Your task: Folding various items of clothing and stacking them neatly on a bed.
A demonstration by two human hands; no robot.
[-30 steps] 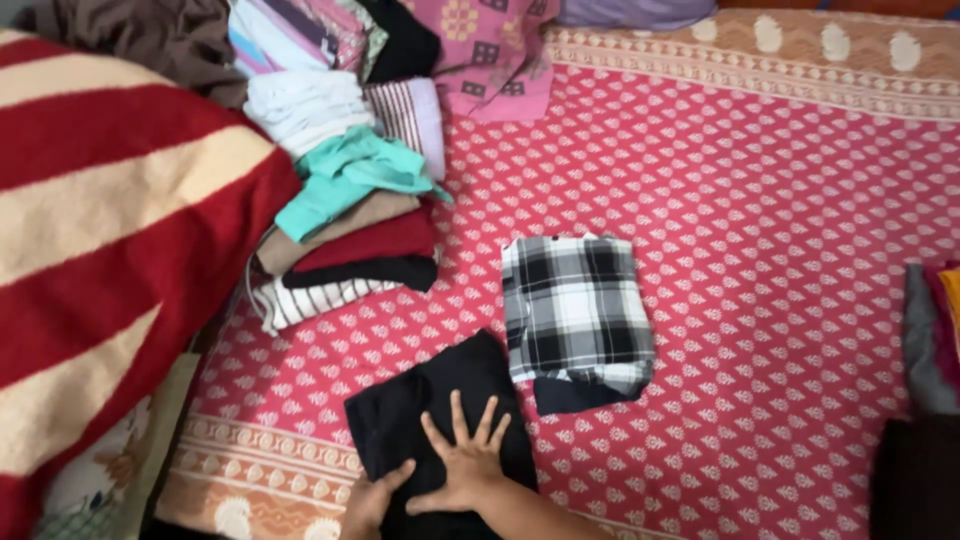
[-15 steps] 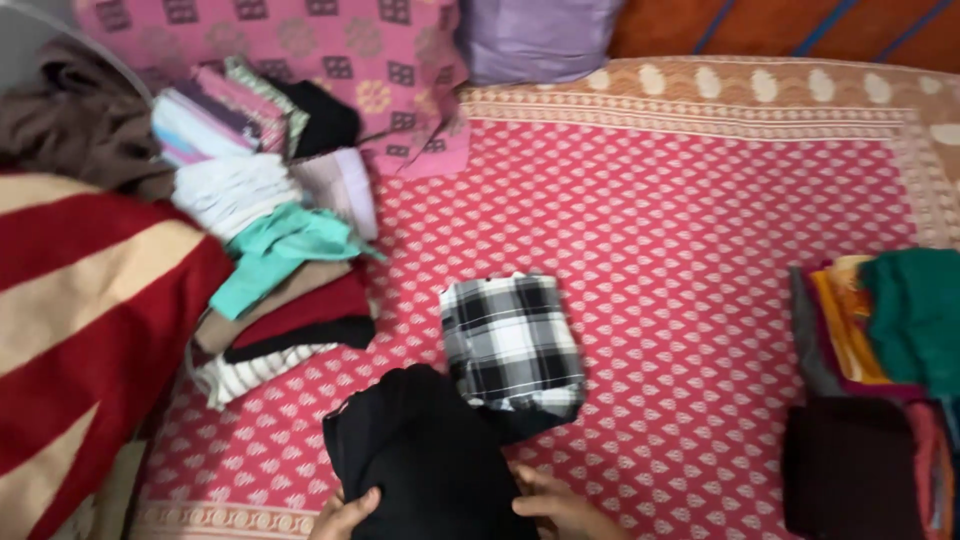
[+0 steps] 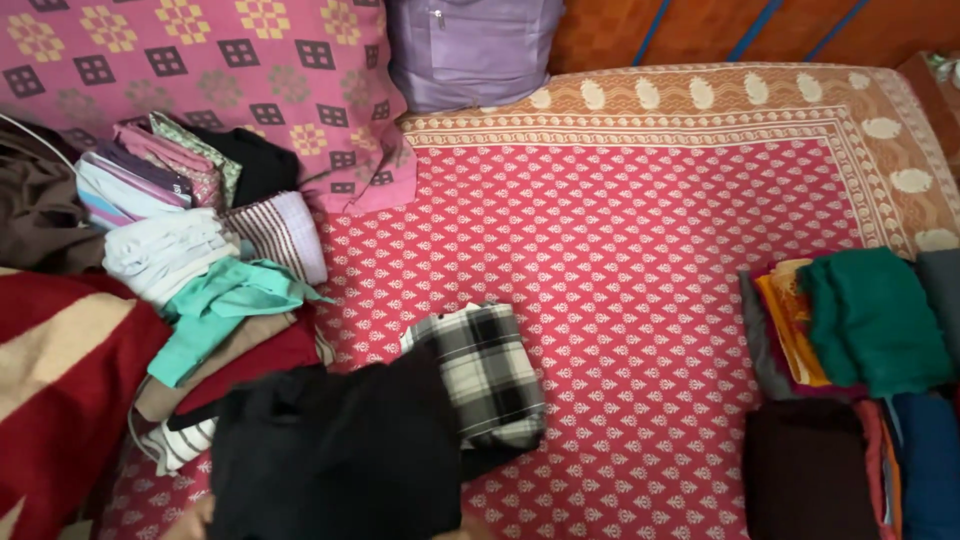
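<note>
A black garment (image 3: 340,450) is raised off the bed at the bottom centre and fills the lower middle of the head view. Both my hands are hidden behind or under it, so no fingers show. Just right of it, a folded black-and-white checked cloth (image 3: 490,370) lies flat on the red patterned bedsheet (image 3: 640,260), with its left part covered by the black garment.
A heap of folded clothes (image 3: 200,270) lies at the left, with a red and cream striped blanket (image 3: 60,390) beside it. A pink patterned pillow (image 3: 230,80) and a purple bag (image 3: 470,50) sit at the back. Stacked clothes (image 3: 860,380) fill the right edge.
The black garment has been lifted from flat on the sheet up towards the camera. My hands, visible before at its near edge, are now hidden. The view has tilted up and right.
</note>
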